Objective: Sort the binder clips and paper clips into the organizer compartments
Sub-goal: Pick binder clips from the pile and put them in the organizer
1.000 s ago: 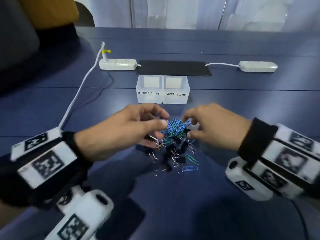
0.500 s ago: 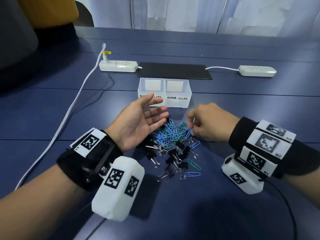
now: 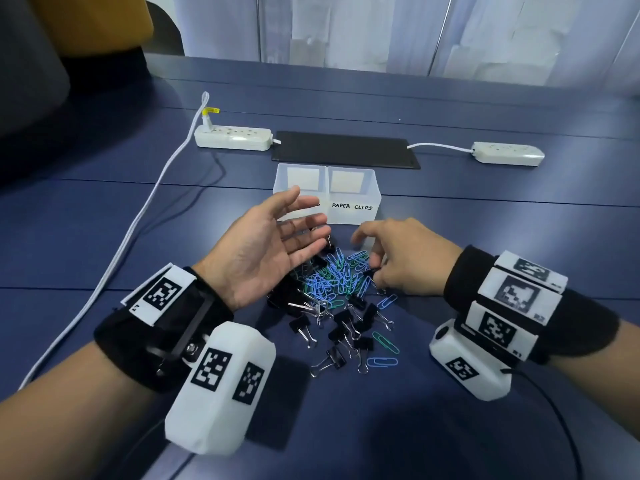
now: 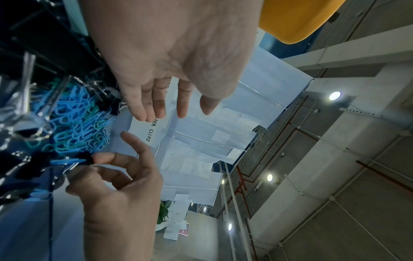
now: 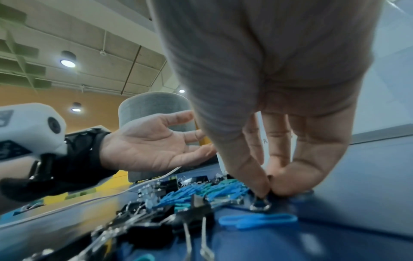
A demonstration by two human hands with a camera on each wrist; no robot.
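A mixed pile lies on the blue table: blue and green paper clips heaped in the middle, black binder clips scattered around and in front. Behind it stands the clear two-compartment organizer; the right label reads PAPER CLIPS and the left label is hidden by my fingers. My left hand hovers palm up, fingers spread and empty, over the pile's left side. My right hand reaches down at the pile's right edge, where thumb and fingers pinch a small black binder clip still on the table.
A black mat lies behind the organizer, with a white power strip to its left and another to its right. A white cable runs down the table's left side. Dark and yellow chairs stand at the back left.
My left hand left the pile and turned palm up with its fingers spread. My right hand shifted slightly and lowered its fingertips onto a black binder clip at the pile's right edge.
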